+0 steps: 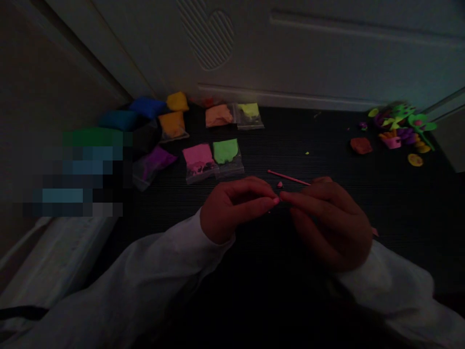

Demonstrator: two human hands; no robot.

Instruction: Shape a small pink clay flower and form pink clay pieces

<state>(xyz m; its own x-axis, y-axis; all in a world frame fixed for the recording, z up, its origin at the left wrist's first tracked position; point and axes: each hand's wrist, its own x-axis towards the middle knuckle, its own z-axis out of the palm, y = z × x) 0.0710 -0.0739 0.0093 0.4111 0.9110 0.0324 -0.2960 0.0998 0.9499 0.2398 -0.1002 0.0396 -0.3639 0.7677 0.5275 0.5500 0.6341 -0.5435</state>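
Observation:
My left hand (pixel 238 206) is closed, with a tiny piece of pink clay (pixel 276 200) pinched at the fingertips. Close to that piece, the fingertips of my right hand (pixel 329 220) are stretched out, with the thumb apart below; no held thing shows in them. Just beyond the fingertips, a small pink lump of clay (pixel 279 184) lies on the dark table. A thin pink stick tool (pixel 288 177) lies behind it, its near end hidden by my right hand. A bit of pink material (pixel 375 231) shows past my right wrist.
Clay bags stand ahead: pink (pixel 199 157), light green (pixel 225 151), peach (pixel 218 115), yellow (pixel 249 111) and purple (pixel 157 162). Far right are colourful clay flower pieces (pixel 399 127) and a reddish-brown lump (pixel 361 145). A white panel with a heart relief (pixel 218 39) rises behind.

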